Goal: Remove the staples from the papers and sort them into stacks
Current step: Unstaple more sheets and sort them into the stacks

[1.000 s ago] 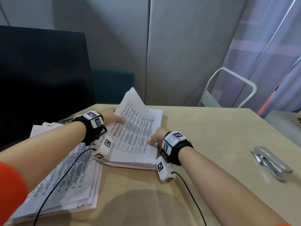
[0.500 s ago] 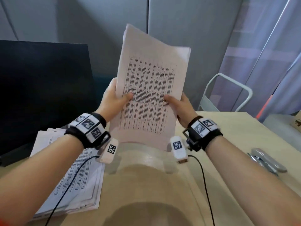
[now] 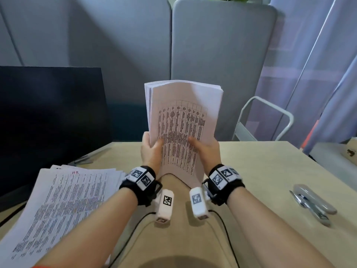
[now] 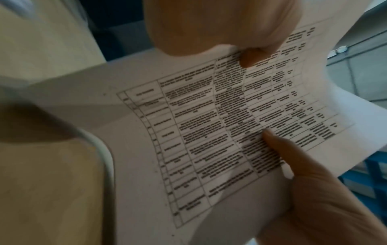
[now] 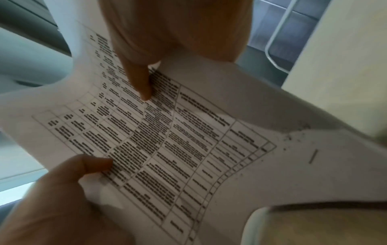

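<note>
The table (image 3: 251, 171) lay under your forearms, with the sorted stack (image 3: 63, 200) flat at your left and the staple remover (image 3: 313, 204) well apart at your right. Above the table's middle you held the bundle of papers (image 3: 183, 120) upright, long axis vertical, printed face toward you, its lower edge bowed near your wrists. Your left hand (image 3: 151, 151) clamped its left edge and your right hand (image 3: 206, 149) its right edge, thumbs curled on the front, fingers behind. The staple (image 5: 313, 156) sat in a lower corner, below your grip and on the right-hand side, a short bar running roughly along the page's long edge. Your right hand was judged nearer both staple and remover, so the left would likely keep the bundle.
</note>
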Motion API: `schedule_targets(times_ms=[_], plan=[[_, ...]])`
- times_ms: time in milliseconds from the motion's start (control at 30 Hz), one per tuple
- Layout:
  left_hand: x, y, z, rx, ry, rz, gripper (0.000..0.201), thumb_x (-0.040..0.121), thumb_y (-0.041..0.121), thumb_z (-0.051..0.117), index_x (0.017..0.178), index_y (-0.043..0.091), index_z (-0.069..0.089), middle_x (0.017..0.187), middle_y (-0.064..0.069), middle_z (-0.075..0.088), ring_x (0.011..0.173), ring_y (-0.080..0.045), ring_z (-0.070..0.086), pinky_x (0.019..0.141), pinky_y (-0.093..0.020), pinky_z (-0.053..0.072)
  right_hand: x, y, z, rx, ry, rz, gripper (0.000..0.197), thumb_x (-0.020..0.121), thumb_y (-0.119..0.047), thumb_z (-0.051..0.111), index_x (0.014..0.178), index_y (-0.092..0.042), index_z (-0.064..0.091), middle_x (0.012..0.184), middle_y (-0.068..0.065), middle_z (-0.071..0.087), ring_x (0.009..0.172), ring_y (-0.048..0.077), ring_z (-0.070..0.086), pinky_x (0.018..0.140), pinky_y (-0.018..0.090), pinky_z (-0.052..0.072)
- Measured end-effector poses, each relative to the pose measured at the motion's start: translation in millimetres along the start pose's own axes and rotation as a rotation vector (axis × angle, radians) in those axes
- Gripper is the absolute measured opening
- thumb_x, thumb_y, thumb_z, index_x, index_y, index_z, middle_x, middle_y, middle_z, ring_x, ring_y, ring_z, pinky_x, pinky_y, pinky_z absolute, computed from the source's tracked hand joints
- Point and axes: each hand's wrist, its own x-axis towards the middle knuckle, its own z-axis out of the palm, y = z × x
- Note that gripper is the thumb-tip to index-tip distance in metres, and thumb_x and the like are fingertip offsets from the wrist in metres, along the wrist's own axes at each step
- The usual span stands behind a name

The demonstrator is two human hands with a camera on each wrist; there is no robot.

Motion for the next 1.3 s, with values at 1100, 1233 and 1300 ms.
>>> schedule_targets(times_ms=[1100,1233,1300], plan=[[24,-83,-43,0.539,-0.36,-0.743,0.031,0.092,0.013,0.063,0.115,-0.007,0.06,0.11,-0.02,0.067,0.1,-0.035,0.066,0.093,-0.05,0.052,8,81,-64,-0.408,-0.355,0.857,0.071,0.064,-0.033,0.077,0.123,0.001,0.053,0.117,0.022,0.056,0.112,0.039,0.055,0.097,0.044,0.044],[9,-69,-33,0.405,-0.218,-0.47,0.026,0.094,0.012,0.057,0.117,0.009,0.045,0.111,-0.015,0.064,0.097,-0.032,0.066,0.086,-0.051,0.055,0,49,-47,-0.342,-0.225,0.631,0.026,0.093,0.002,0.052,0.119,0.002,0.05,0.121,0.023,0.061,0.111,0.04,0.061,0.099,0.054,0.047],[-2,-48,-26,0.329,-0.192,-0.279,0.019,0.098,0.014,0.05,0.115,0.016,0.041,0.112,-0.008,0.062,0.101,-0.027,0.064,0.088,-0.047,0.055,0,31,-42,-0.313,-0.172,0.459,0.031,0.09,0.007,0.052,0.115,-0.01,0.047,0.121,0.019,0.061,0.107,0.035,0.062,0.096,0.053,0.05]])
